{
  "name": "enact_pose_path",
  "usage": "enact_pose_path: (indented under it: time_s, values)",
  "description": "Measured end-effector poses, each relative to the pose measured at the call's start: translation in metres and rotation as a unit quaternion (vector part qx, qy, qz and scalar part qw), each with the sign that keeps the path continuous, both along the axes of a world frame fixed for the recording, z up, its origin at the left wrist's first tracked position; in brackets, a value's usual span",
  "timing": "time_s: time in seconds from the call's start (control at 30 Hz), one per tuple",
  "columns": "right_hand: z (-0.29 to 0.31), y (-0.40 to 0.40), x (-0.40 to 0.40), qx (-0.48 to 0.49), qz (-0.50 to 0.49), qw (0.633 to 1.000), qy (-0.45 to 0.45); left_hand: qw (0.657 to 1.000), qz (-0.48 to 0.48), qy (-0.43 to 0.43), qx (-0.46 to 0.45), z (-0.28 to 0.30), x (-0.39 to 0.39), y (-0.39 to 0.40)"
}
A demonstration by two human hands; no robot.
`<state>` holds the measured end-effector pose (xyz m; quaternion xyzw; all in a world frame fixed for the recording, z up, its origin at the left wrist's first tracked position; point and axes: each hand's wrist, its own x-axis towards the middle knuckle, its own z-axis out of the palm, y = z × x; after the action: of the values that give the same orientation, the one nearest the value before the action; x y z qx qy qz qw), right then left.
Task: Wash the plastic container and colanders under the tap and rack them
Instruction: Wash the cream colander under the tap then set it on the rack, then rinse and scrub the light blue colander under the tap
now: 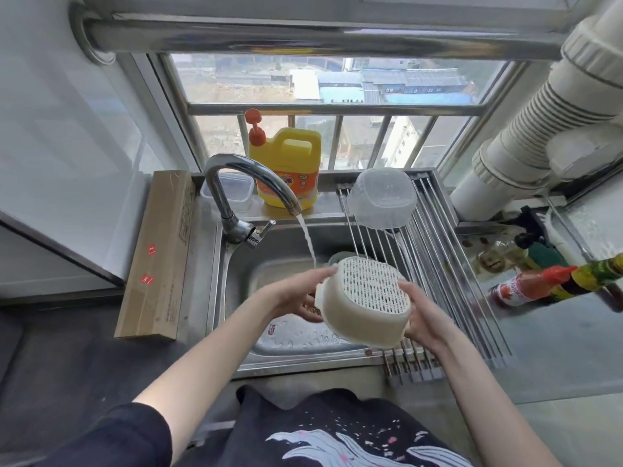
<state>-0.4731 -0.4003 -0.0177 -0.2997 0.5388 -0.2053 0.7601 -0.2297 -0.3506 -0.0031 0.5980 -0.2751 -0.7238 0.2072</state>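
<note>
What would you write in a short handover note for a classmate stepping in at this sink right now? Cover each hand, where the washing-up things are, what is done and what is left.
Left hand: grips the left side of the white colander.
Right hand: grips its right side; colander is upside down, held above the sink, beside the running stream from the tap, not under it.
Clear plastic container: already upside down on the drying rack.
Another pale item lies in the sink behind the colander; I cannot tell what.
Left: rack this colander, wash what remains, turn off the tap.
</note>
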Motion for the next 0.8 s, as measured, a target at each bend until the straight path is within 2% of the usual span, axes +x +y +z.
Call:
enact_pose_path:
  time_s: [0.1, 0.23, 0.33, 0.4, 0.57, 0.67, 0.73, 0.8]
  values:
    - [0.005, -0.033, 0.000, -0.109, -0.009, 0.989, 0.102, 0.999, 0.011, 0.006, -0.049, -0.006, -0.025, -0.016]
    - [0.009, -0.073, 0.004, -0.225, -0.026, 0.940, 0.255, 0.992, 0.049, -0.036, -0.110, -0.019, -0.058, -0.048]
    - [0.005, -0.098, 0.004, -0.247, -0.079, 0.927, 0.271, 0.977, 0.061, -0.124, -0.161, -0.031, -0.075, -0.071]
    - [0.003, -0.109, 0.003, -0.267, -0.066, 0.919, 0.284, 0.966, 0.054, -0.165, -0.193, -0.037, -0.083, -0.084]
    - [-0.019, -0.127, 0.001, -0.319, -0.037, 0.879, 0.352, 0.922, -0.073, -0.328, -0.192, -0.056, -0.092, -0.108]
    - [-0.037, -0.132, 0.000, -0.319, 0.003, 0.858, 0.403, 0.921, -0.104, -0.335, -0.172, -0.065, -0.092, -0.116]
    - [-0.047, -0.135, 0.000, -0.301, 0.005, 0.853, 0.425, 0.923, -0.116, -0.334, -0.154, -0.069, -0.094, -0.118]
    - [-0.054, -0.136, 0.003, -0.299, 0.000, 0.834, 0.464, 0.924, -0.126, -0.331, -0.145, -0.073, -0.095, -0.119]
